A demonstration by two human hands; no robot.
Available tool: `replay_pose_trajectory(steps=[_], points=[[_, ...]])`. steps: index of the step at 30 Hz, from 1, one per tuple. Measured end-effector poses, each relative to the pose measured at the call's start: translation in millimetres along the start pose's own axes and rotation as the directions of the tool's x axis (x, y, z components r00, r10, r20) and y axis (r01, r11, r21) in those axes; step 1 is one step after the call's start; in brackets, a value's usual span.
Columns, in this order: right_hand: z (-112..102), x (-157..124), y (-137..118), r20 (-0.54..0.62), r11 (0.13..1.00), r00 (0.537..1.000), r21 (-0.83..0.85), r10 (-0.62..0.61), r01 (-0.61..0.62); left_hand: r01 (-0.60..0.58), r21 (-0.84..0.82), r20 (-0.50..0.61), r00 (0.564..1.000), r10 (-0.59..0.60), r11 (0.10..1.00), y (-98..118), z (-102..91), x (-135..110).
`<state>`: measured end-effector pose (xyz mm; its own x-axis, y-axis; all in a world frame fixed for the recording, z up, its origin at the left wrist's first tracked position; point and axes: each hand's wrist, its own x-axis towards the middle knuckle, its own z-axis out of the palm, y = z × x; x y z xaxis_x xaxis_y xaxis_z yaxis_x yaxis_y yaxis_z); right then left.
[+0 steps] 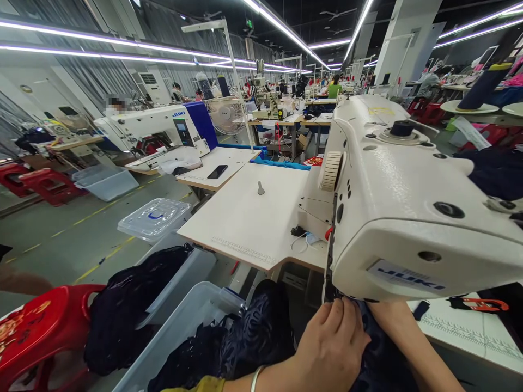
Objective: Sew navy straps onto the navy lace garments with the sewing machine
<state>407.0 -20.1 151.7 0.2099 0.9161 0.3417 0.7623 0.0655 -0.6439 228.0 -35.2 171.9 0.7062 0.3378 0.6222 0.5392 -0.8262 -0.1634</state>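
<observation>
A white JUKI sewing machine (408, 218) fills the right side, its head above my hands. My left hand (333, 343), with a bracelet on the wrist, has its fingers pressed together at a dark navy fabric (382, 359) under the needle end. The fabric hangs down between my two arms. My right hand (382, 313) reaches in beneath the machine head from the right; the head and fabric hide its fingers. The needle and the spot being sewn are also hidden.
A white worktable (245, 212) carries a small grey metal piece (260, 188). Navy garments (249, 337) lie in a clear plastic bin (192, 305) at lower left, beside a red stool (53, 316). Orange-handled snips (484, 305) lie at right. A phone (217, 172) rests farther back.
</observation>
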Motion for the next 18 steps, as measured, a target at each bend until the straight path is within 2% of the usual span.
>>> replay_pose_trajectory(steps=[3, 7, 9, 15, 18], points=[[2, 1, -1, -0.006, 1.0, 1.0, 0.0, -0.002, 0.002, 0.021, 0.003, -0.009, 1.0, -0.021, 1.0, 1, 0.9, -1], [1, 2, -4, -0.009, 1.0, 1.0, 0.002, -0.017, 0.017, 0.02, 0.022, 0.056, 0.998, -0.021, 1.0, 4, 3.4, -4], [0, 3, -5, -0.011, 1.0, 1.0, 0.003, -0.028, 0.028, 0.019, 0.031, 0.054, 0.998, -0.02, 0.999, 5, 4.9, -5], [0, 0, 6, 0.133, 0.999, 0.99, -0.001, -0.036, 0.036, 0.111, 0.011, -0.075, 0.991, -0.11, 0.994, 3, 7.5, -1], [3, -4, 17, 0.138, 0.999, 0.99, -0.03, -0.024, 0.028, 0.115, -0.051, -0.171, 0.978, -0.123, 0.992, -1, 10.6, -3]])
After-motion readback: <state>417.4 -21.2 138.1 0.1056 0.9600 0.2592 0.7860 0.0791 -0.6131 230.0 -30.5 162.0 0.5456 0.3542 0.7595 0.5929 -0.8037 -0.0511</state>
